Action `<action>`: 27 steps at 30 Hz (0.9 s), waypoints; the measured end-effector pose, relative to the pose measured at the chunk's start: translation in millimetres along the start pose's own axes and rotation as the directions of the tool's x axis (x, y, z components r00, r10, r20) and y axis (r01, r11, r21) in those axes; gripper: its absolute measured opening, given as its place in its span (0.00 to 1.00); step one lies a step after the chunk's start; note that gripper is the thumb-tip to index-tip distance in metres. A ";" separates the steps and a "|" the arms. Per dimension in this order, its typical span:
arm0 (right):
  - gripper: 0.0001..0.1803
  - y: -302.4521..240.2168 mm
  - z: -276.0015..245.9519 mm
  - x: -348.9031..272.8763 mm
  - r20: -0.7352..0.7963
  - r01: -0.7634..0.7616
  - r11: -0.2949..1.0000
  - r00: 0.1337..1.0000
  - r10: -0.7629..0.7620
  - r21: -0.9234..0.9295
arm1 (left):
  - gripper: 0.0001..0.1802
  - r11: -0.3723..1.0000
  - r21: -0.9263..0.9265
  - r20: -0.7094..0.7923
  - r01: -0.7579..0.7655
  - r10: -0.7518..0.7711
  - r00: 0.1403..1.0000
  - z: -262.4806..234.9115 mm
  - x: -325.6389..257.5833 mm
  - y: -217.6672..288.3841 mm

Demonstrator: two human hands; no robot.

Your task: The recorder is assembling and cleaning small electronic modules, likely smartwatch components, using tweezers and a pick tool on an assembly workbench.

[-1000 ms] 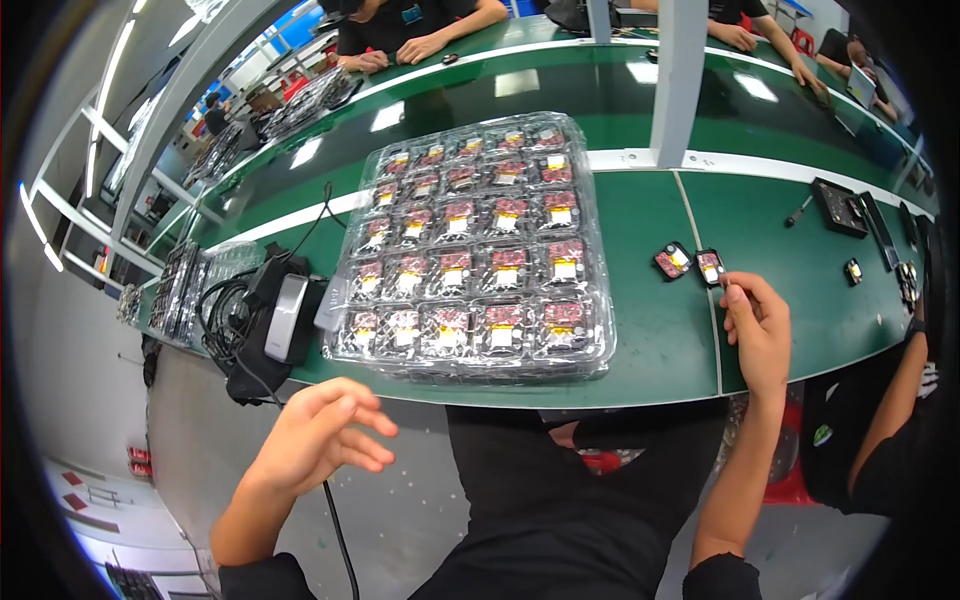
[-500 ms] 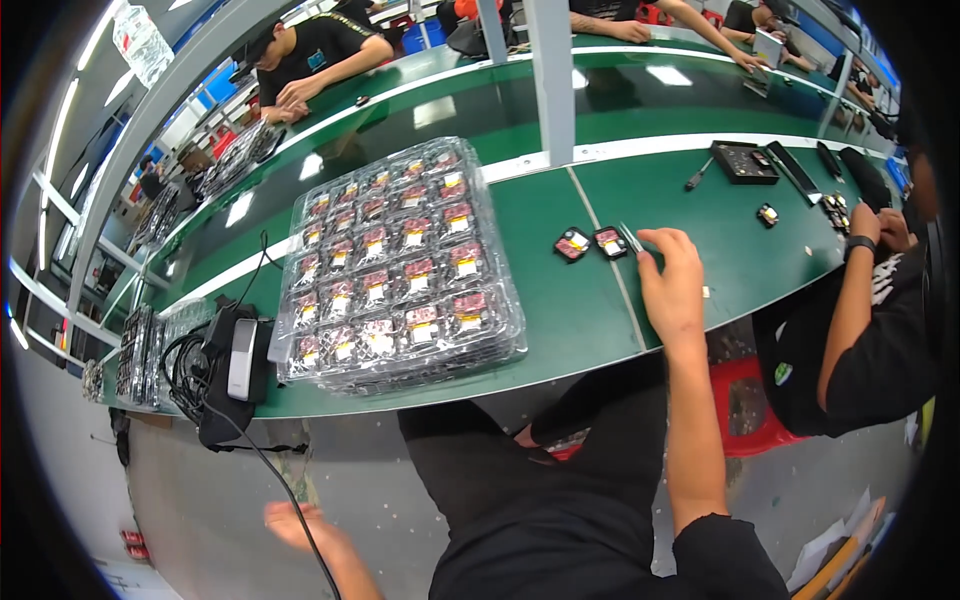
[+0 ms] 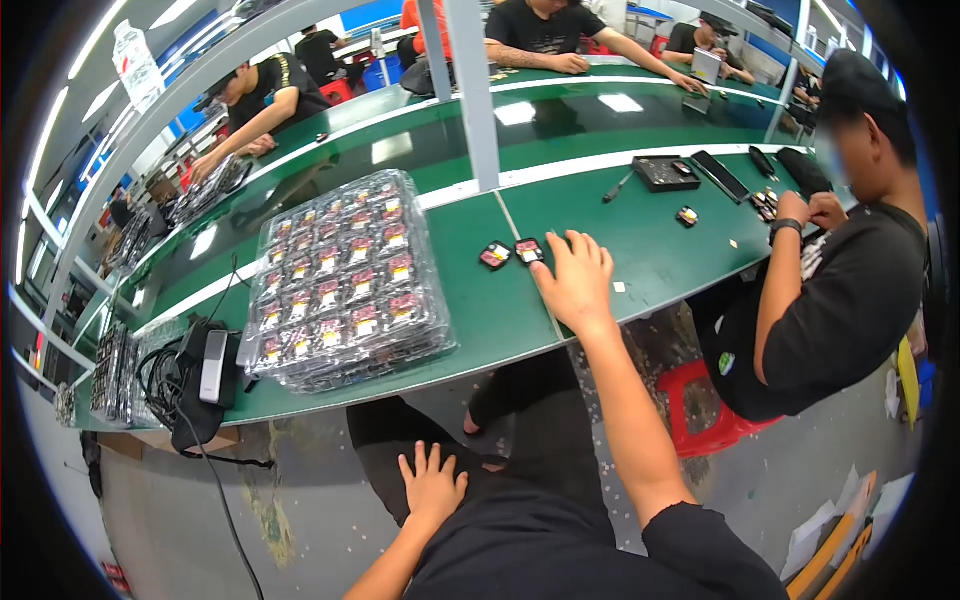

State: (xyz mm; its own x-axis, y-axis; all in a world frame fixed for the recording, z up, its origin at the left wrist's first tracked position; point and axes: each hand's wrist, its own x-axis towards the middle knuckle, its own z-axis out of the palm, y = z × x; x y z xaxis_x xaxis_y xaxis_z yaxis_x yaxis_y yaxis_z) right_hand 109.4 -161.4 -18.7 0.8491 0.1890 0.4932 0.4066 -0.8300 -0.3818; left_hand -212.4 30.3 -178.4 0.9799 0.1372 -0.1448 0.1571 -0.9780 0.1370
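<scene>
My right hand (image 3: 578, 285) rests palm down on the green bench with its fingers spread. Just left of its fingertips lies a small black square part (image 3: 529, 250) with a red and white face. A second such part (image 3: 494, 255) lies beside that one, farther left. Fingers apart and holding nothing, my left hand (image 3: 433, 492) lies on my dark trousers at the thigh. To the left on the bench sits a stack of clear plastic trays (image 3: 340, 290), its pockets filled with similar small black parts. Whatever is under my right palm is hidden.
A power bank-like grey box (image 3: 213, 367) and black cables lie at the bench's left end. A grey post (image 3: 473, 100) rises behind the trays. At right, a seated co-worker (image 3: 850, 290) works near a black tray (image 3: 666, 174). A red stool (image 3: 700, 410) stands below.
My left hand has come up from the lower left onto my thigh. The fingers of my right hand have spread, and the thin metal tool by them no longer shows. The view has turned rightward.
</scene>
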 end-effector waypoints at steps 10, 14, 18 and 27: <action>0.30 -1.1 0.0 0.9 0.039 -0.027 1.000 0.999 0.028 -0.014 | 0.25 0.974 0.120 0.366 -0.191 0.135 0.921 51.1 57.9 29.3; 0.30 -0.5 2.2 0.6 0.023 -0.002 0.999 1.000 0.003 -0.045 | 0.23 0.956 0.131 0.481 -0.261 0.169 0.860 39.9 62.6 33.1; 0.30 5.4 3.0 -1.7 0.010 -0.008 0.998 1.000 0.009 -0.069 | 0.24 0.875 0.275 0.532 -0.400 0.208 0.821 24.8 61.4 42.7; 0.28 -1.7 4.2 -4.5 0.027 0.019 0.996 1.000 -0.017 -0.088 | 0.27 0.801 0.344 0.643 -0.491 0.180 0.744 33.8 64.4 61.1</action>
State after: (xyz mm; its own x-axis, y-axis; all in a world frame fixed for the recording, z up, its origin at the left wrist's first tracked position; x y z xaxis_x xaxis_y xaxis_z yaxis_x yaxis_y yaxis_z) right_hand 106.3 -158.6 -23.5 0.8509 0.2168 0.4786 0.3914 -0.8692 -0.3022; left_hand -143.9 -25.9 -212.5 0.6787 -0.1747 -0.7134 -0.3972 -0.9043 -0.1564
